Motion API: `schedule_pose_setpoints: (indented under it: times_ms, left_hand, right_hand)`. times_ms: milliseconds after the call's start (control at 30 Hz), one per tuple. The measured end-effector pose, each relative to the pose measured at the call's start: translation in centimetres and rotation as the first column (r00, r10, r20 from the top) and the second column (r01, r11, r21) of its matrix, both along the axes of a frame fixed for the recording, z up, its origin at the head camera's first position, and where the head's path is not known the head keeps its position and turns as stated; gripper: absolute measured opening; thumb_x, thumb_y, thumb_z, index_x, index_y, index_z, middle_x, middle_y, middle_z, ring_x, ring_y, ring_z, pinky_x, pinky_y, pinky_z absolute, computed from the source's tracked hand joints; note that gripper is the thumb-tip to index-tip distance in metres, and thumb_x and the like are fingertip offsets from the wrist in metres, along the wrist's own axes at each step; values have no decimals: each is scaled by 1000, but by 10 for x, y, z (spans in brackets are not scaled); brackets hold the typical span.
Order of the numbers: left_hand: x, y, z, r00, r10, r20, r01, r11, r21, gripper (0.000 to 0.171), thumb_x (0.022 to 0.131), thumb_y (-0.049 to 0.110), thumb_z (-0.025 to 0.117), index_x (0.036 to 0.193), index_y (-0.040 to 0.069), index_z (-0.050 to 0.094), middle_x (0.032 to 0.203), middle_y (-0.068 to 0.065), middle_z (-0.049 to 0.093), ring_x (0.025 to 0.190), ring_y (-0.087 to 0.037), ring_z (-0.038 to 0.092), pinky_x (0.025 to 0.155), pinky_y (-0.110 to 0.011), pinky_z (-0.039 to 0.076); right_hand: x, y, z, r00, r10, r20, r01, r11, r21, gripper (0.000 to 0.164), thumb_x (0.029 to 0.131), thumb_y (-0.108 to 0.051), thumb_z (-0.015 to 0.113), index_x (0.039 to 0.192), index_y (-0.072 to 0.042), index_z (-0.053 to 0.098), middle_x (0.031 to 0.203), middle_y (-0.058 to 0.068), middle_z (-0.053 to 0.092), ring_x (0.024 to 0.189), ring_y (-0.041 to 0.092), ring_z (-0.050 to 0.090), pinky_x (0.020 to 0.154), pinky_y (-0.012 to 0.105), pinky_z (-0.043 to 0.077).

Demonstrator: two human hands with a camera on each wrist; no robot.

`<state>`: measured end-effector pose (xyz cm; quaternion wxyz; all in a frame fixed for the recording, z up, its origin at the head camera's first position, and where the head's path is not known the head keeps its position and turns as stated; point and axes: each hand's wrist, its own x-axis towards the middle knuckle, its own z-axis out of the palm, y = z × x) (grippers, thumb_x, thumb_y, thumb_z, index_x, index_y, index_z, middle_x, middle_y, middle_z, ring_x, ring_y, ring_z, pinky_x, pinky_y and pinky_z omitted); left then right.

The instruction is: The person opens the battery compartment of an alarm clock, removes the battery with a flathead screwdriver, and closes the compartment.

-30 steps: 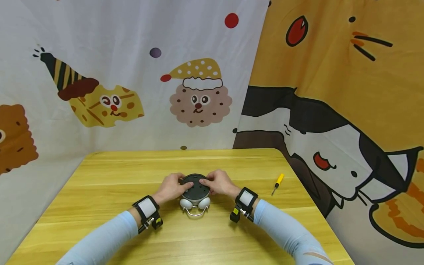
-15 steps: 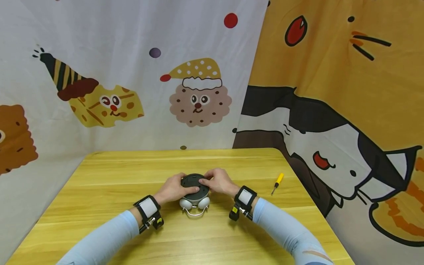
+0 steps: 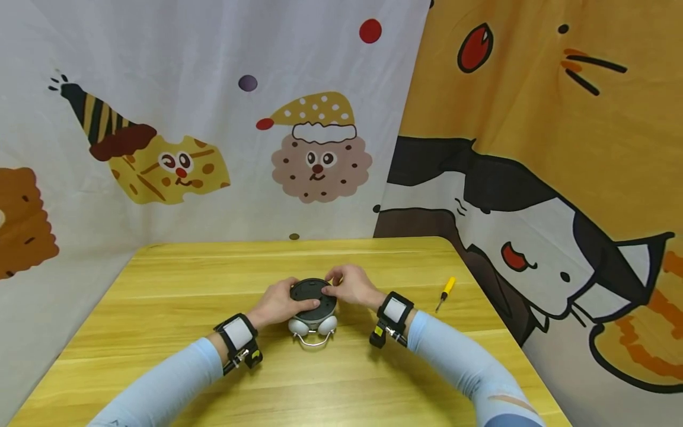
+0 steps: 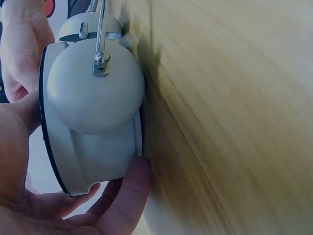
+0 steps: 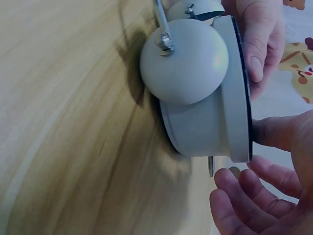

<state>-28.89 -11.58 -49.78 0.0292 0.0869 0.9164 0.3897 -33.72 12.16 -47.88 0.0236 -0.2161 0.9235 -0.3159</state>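
A white twin-bell alarm clock (image 3: 313, 309) lies on the table with its black back up, its bells and wire handle toward me. My left hand (image 3: 280, 303) grips its left side, thumb across the back and fingertips low on the casing, as the left wrist view shows. My right hand (image 3: 352, 286) is at the far right edge, thumb touching the back near the rim. In the right wrist view, its loosely curled fingers (image 5: 227, 208) are mostly off the casing, beside a metal leg (image 5: 211, 166). Whether the index finger touches the rim, I cannot tell.
A yellow-handled screwdriver (image 3: 445, 293) lies at the right of the wooden table (image 3: 213, 267). Cartoon-printed cloth (image 3: 203, 53) hangs behind the table and along its right side.
The left thumb has slid further across the clock's back. My right hand has shifted slightly away toward the far side, its fingers lifting from the rim. The clock stays in place.
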Motion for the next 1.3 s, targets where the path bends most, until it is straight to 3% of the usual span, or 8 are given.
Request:
schedule_pose_setpoints:
  times_ms: [500,800,1300]
  left_hand:
    - [-2,-1,2,1000,-1,22,1,1000,-8,77,87,54,95,136,-1,71,123,-17,81,107,-26,74,91,-43,60]
    - [-3,0,2,1000,1,11,-1,1000,-16,79,87,55,94,137,-1,71,123,-17,81,106,-26,74,91,-43,59]
    - [-3,1,1,1000,-1,27,1,1000,-20,77,87,54,94,137,0,71,122,-16,81,105,-25,73,89,-43,60]
  right_hand:
    - [-1,-7,8,998,22,-51,-21,1000,21,17,96,-28,89,107,-16,85,92,-1,73,81,11,61,68,23,46]
    - [-3,-12,16,995,46,-85,-40,996,81,16,96,-32,90,107,-20,86,102,1,78,90,14,66,74,27,50]
    - [-2,-22,14,990,97,-106,-83,988,131,15,99,-31,88,108,-19,87,101,-1,81,88,11,68,71,25,53]
